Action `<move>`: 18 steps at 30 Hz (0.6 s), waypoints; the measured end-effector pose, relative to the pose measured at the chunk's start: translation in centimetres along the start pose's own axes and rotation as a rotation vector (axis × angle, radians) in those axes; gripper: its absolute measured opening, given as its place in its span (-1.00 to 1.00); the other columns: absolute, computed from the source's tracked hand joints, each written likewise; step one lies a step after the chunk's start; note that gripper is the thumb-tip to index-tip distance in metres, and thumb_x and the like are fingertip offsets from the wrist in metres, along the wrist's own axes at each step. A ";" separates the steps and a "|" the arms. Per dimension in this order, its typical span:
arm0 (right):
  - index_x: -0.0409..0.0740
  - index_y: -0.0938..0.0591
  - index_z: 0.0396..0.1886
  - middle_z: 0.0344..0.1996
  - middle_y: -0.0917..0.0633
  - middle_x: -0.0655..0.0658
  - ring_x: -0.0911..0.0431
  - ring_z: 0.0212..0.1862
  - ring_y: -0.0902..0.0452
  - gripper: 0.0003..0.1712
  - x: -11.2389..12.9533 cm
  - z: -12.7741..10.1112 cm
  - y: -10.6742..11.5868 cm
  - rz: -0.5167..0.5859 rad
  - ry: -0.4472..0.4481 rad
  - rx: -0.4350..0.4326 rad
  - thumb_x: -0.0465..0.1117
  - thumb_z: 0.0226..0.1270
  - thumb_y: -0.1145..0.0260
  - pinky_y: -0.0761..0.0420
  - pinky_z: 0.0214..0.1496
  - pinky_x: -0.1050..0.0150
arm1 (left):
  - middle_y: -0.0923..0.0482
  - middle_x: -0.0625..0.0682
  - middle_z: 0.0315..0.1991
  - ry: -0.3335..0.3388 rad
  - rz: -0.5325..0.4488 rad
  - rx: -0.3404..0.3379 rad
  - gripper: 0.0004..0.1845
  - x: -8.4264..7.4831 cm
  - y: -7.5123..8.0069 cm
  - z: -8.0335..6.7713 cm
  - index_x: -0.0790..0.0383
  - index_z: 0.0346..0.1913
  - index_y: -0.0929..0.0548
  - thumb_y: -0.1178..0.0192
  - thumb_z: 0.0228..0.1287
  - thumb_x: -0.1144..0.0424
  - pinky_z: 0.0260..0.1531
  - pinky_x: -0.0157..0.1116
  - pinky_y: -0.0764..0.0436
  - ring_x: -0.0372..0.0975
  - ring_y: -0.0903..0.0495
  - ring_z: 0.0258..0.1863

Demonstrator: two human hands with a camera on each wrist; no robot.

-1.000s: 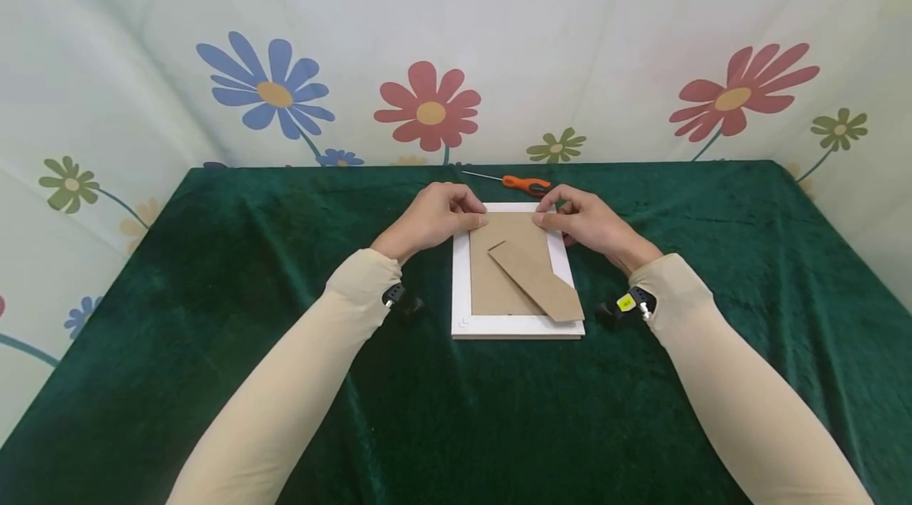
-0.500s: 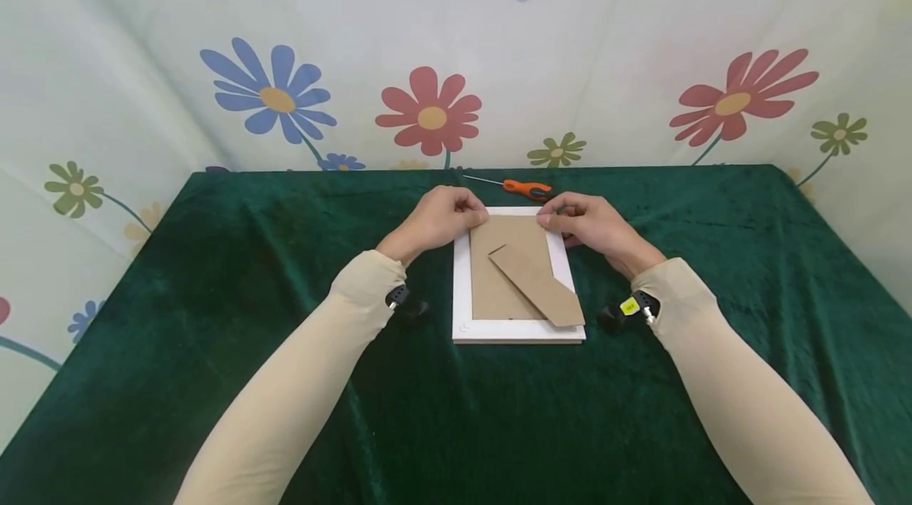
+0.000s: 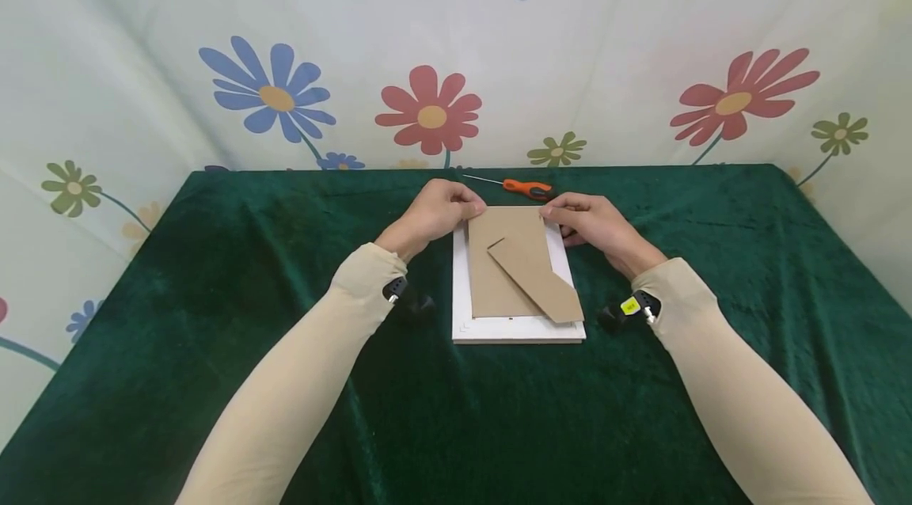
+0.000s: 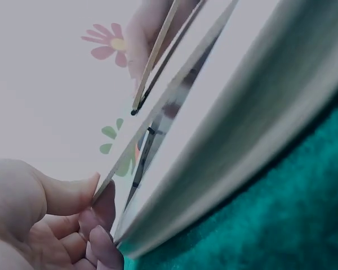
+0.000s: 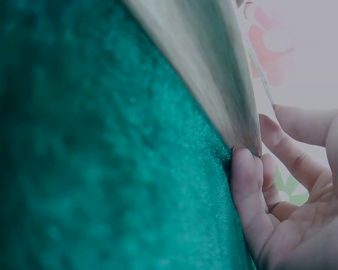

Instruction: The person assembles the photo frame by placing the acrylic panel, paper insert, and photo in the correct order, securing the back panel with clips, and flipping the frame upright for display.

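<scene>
A white picture frame (image 3: 461, 283) lies face down on the green cloth. A brown backing board (image 3: 499, 271) with a fold-out stand leg (image 3: 537, 283) rests in it, its far edge tilted up off the frame. My left hand (image 3: 438, 212) pinches the board's far left corner and my right hand (image 3: 587, 224) pinches its far right corner. In the left wrist view my left hand (image 4: 45, 216) holds the thin board edge above the frame (image 4: 253, 112). Seen from the right wrist, my right hand (image 5: 293, 197) has fingertips under the frame (image 5: 214, 73) corner.
An orange-handled screwdriver (image 3: 526, 187) lies just beyond the frame near the table's far edge. The green velvet cloth (image 3: 214, 267) covers the whole table. A floral backdrop (image 3: 427, 54) closes in the back and both sides.
The backing board's far edge has risen off the frame and now hides the frame's top border. Both hands stay at the far corners.
</scene>
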State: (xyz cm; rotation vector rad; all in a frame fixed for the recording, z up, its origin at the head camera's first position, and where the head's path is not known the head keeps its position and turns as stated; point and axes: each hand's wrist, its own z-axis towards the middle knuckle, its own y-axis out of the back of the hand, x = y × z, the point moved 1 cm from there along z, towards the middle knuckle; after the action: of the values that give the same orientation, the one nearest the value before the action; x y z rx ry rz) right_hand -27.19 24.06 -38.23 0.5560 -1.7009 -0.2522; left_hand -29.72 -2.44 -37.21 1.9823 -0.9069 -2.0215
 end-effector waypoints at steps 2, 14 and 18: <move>-0.19 -0.66 0.29 0.18 -0.55 -0.25 -0.11 0.10 -0.44 -0.55 0.0 0.0 0.0 0.001 -0.002 -0.001 0.01 0.66 -0.23 -0.61 0.18 0.06 | -0.68 0.09 0.00 0.015 -0.011 -0.002 -0.76 0.0 0.0 0.1 0.24 0.13 -0.79 -0.27 0.57 0.24 0.11 -0.15 -0.68 -0.02 -0.63 -0.07; -0.18 -0.69 0.26 0.17 -0.55 -0.25 -0.11 0.12 -0.44 -0.53 0.1 -0.1 0.0 0.008 -0.001 0.003 0.06 0.64 -0.25 -0.61 0.20 0.04 | -0.68 0.08 0.01 0.085 -0.051 -0.003 -0.76 0.1 0.1 0.4 0.23 0.11 -0.80 -0.27 0.57 0.21 0.20 -0.10 -0.64 -0.01 -0.63 -0.02; -0.18 -0.70 0.25 0.19 -0.56 -0.25 -0.12 0.15 -0.43 -0.52 0.1 -0.1 0.0 0.001 -0.006 0.005 0.07 0.63 -0.26 -0.59 0.24 0.00 | -0.68 0.08 0.00 0.094 -0.052 -0.009 -0.76 0.0 0.0 0.4 0.23 0.10 -0.81 -0.27 0.56 0.21 0.20 -0.10 -0.65 -0.02 -0.64 -0.03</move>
State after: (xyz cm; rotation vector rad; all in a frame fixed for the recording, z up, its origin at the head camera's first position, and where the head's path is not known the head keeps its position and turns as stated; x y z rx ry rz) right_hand -27.13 24.02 -38.10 0.5589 -1.7080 -0.2495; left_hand -30.11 -2.36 -37.22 2.0976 -0.8327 -1.9364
